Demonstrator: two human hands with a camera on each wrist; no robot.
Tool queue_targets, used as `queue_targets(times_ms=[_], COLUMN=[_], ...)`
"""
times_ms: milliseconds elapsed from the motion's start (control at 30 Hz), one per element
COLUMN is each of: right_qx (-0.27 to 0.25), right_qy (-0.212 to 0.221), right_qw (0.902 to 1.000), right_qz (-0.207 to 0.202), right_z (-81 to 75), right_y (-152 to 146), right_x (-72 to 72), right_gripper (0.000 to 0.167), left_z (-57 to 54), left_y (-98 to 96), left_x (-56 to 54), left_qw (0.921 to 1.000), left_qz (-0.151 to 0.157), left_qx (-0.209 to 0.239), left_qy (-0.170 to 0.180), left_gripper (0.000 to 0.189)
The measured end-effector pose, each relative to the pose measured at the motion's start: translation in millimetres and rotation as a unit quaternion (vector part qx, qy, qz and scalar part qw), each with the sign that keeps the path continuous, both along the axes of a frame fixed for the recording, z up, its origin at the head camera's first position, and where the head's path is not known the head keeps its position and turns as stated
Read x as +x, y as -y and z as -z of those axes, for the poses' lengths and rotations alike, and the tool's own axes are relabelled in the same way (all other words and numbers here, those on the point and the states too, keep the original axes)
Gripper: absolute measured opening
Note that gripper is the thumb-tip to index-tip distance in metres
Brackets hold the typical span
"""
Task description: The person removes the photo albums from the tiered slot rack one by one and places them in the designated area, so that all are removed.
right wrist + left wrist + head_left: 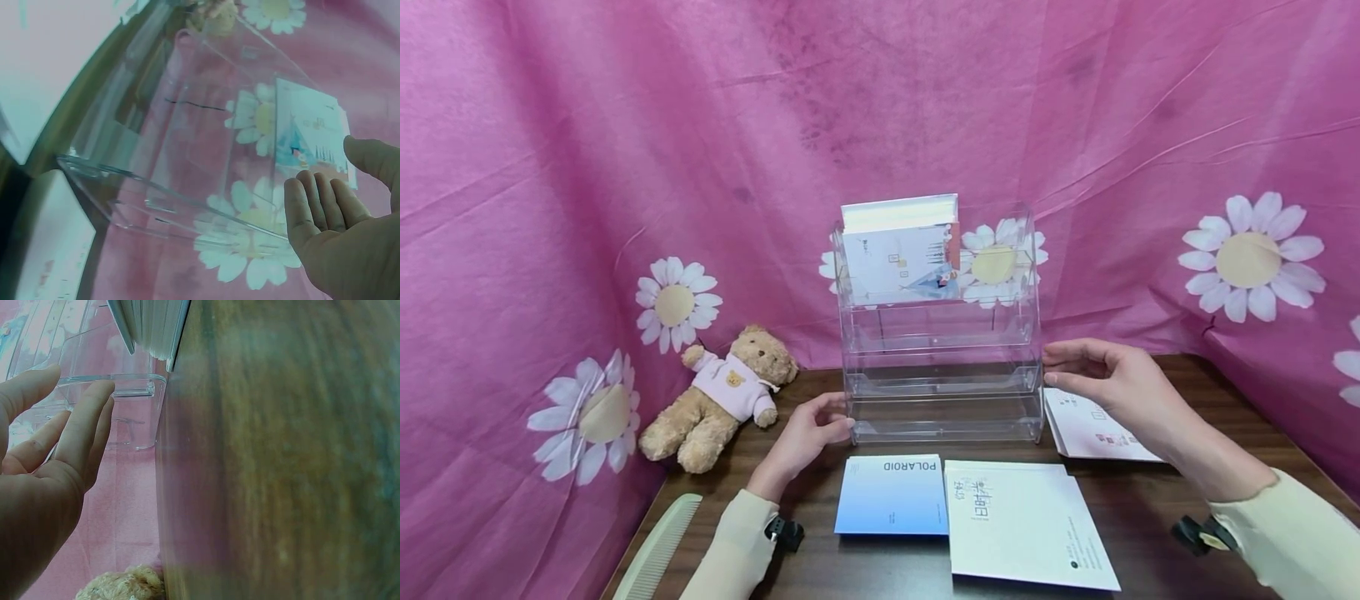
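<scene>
A clear tiered plastic display rack [936, 387] stands upright at the back of the table. On its top tier leans a stack of cards or booklets [898, 262] with a tent picture, on the left half. My left hand [808, 433] is at the rack's lower left side, fingertips right at the edge, fingers fairly straight in the left wrist view. Opposite it, my right hand [1120, 375] has its fingertips close beside the rack's right side wall. Straight fingers [319, 200] and a raised thumb show in the right wrist view, with nothing held.
In front of the rack lie a blue POLAROID booklet [891, 500] and a white stack [1026, 525]. Another white stack [1097, 429] lies under the right hand. A teddy bear [722, 400] sits left, a pale comb [658, 550] at the near left edge. Behind hangs a pink cloth [737, 167].
</scene>
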State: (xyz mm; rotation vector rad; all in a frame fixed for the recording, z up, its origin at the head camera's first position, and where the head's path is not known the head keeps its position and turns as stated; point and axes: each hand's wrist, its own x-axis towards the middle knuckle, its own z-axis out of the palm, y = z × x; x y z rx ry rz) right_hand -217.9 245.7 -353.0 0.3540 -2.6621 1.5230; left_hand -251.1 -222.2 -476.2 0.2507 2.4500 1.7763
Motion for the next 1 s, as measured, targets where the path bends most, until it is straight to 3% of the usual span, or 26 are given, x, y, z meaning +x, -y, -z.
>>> queue_targets(times_ms=[267, 800, 1000], right_qx=[-0.007, -0.059, -0.042], right_qy=[-0.004, -0.069, -0.075], right_qw=[1.0, 0.9959, 0.9961], right_qz=[0.0, 0.004, 0.021], right_z=[-22.1, -54.4, -66.5], right_y=[17, 60, 70], right_x=[-19.9, -81.0, -97.4], right_gripper=[0.05, 0.05, 0.051], left_z=[-0.5, -0.6, 0.2], left_y=[2.7, 1.9, -1.1], left_x=[-0.6, 1.0, -0.4], left_qw=[1.0, 1.0, 1.0], left_qz=[-0.003, -0.007, -0.002], left_qx=[0.002, -0.004, 0.0], left_qy=[0.002, -0.002, -0.003], left_gripper=[0.053, 0.053, 0.052])
